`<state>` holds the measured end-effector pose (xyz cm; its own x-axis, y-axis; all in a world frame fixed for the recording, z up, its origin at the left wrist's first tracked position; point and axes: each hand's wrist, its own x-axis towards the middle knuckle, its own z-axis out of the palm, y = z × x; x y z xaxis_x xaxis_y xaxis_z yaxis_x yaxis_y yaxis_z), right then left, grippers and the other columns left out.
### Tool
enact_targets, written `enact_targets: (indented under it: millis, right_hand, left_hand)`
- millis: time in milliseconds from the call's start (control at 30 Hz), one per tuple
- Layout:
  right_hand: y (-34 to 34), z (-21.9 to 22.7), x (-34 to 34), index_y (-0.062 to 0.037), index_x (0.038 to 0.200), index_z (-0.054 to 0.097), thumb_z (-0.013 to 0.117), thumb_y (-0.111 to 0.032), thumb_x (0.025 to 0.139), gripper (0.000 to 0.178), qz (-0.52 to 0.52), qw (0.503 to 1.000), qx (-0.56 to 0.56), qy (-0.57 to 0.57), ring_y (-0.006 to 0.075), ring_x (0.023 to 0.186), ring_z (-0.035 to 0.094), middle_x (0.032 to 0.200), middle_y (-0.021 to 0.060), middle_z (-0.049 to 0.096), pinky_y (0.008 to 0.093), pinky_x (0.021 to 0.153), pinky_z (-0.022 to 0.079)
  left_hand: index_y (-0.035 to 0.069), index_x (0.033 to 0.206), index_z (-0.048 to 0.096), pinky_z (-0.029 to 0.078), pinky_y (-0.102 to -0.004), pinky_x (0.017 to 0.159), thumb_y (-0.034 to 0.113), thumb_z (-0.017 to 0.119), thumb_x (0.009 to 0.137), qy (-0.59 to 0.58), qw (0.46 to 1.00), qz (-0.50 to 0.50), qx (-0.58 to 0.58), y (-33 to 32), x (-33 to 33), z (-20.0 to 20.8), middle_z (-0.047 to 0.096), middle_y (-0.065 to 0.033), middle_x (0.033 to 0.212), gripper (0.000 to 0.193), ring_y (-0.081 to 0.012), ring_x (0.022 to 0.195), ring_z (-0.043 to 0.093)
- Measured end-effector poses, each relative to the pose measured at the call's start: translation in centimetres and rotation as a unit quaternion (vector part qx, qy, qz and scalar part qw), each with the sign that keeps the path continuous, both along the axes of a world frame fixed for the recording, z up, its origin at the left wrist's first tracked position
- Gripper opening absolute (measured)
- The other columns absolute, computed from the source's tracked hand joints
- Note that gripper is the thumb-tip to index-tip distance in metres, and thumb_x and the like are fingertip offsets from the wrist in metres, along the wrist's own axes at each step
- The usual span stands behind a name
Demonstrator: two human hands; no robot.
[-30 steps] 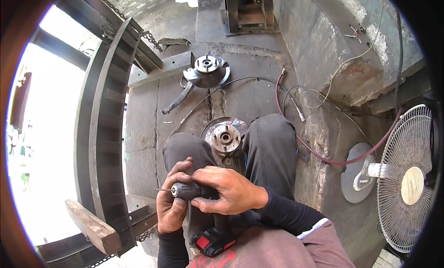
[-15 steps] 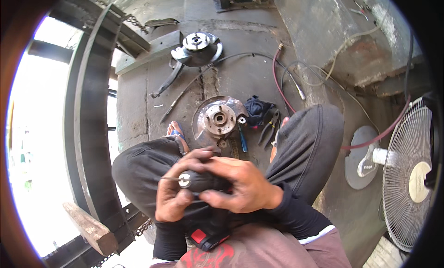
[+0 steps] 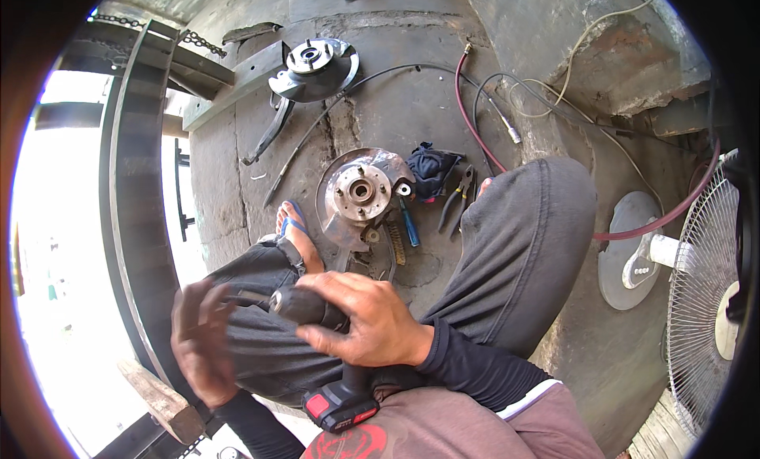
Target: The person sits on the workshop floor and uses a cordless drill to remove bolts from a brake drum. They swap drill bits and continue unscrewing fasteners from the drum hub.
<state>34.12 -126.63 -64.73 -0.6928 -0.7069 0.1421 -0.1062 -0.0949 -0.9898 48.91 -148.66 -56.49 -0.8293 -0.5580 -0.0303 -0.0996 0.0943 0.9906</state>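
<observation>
My right hand (image 3: 368,316) is wrapped around the front of a black cordless drill (image 3: 317,310), whose red-and-black battery (image 3: 342,403) rests near my lap. A thin bit (image 3: 249,299) juts leftward from the chuck. Left of the bit's tip, my left hand (image 3: 202,340) is blurred by motion, its fingers stretched and apart, with nothing visible in it. On the ground between my feet lies a rusty wheel hub with its dust shield (image 3: 362,191). Close beside it are a blue-handled screwdriver (image 3: 409,223), pliers with black and yellow handles (image 3: 457,202) and a dark cloth (image 3: 433,170).
A second, shinier hub assembly (image 3: 310,59) sits farther off by a metal beam (image 3: 237,83). A black cable (image 3: 372,77) and a red hose (image 3: 475,134) cross the floor. A fan (image 3: 704,301) stands at right, a steel post (image 3: 138,206) and wooden block (image 3: 162,400) at left.
My left hand has come off the drill's front end and moved left. My right hand and the drill have shifted slightly left, and the whole view has tilted a little.
</observation>
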Motion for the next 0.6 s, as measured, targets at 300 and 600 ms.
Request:
enact_targets:
  millis: [300, 600]
  right_hand:
    - [0.8, 0.0, -1.0, -0.0007, 0.137, 0.061, 0.074, -0.037, 0.095, 0.057, 0.11, 0.989, -0.095, -0.031, 0.0455, 0.108, 0.068, 0.116, 0.0235, 0.069, 0.0507, 0.095, 0.055]
    - [0.0, -1.0, 0.7, -0.001, 0.115, 0.063, 0.078, -0.026, 0.09, 0.038, 0.027, 0.993, -0.108, 0.033, 0.0412, 0.103, 0.068, 0.109, 0.0187, 0.067, 0.0504, 0.093, 0.054]
  left_hand:
    - [-0.008, 0.126, 0.074, 0.026, -0.068, 0.123, 0.047, 0.089, 0.081, 0.153, 0.905, -0.319, 0.234, 4.2, -8.1, -5.3, 0.06, -0.0376, 0.143, 0.073, -0.0577, 0.147, 0.044]
    - [0.001, 0.08, 0.078, 0.027, -0.0645, 0.124, 0.039, 0.079, 0.082, 0.033, 0.972, -0.208, 0.104, 6.1, -8.6, -4.5, 0.073, -0.027, 0.128, 0.038, -0.054, 0.146, 0.046]
